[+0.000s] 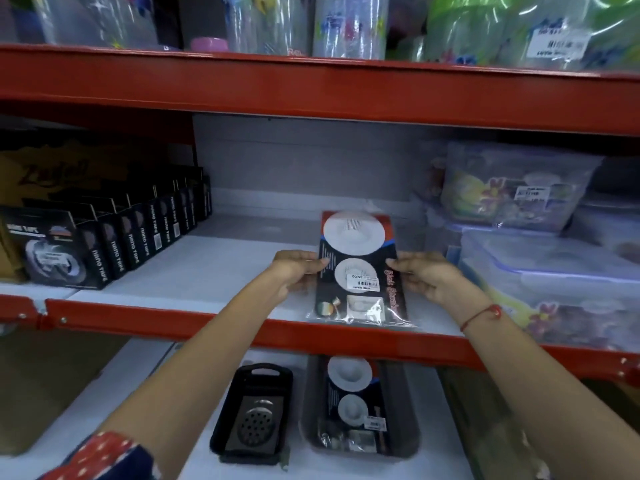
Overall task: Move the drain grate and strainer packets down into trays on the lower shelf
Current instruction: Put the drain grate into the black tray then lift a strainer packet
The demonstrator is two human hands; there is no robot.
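A strainer packet [358, 268], black card with white round strainers in clear plastic, is held at the middle shelf's front edge. My left hand [294, 271] grips its left side and my right hand [424, 277] grips its right side. On the lower shelf a grey tray [405, 441] holds another strainer packet [353, 396]. To its left a black tray [251, 375] holds a metal drain grate [256, 424] with round holes.
Black nano tape boxes [104, 233] line the middle shelf's left. Clear plastic containers [540, 247] are stacked on its right. The red shelf rail [207, 323] runs between the two shelves. Bottles and wrapped goods fill the top shelf [311, 81].
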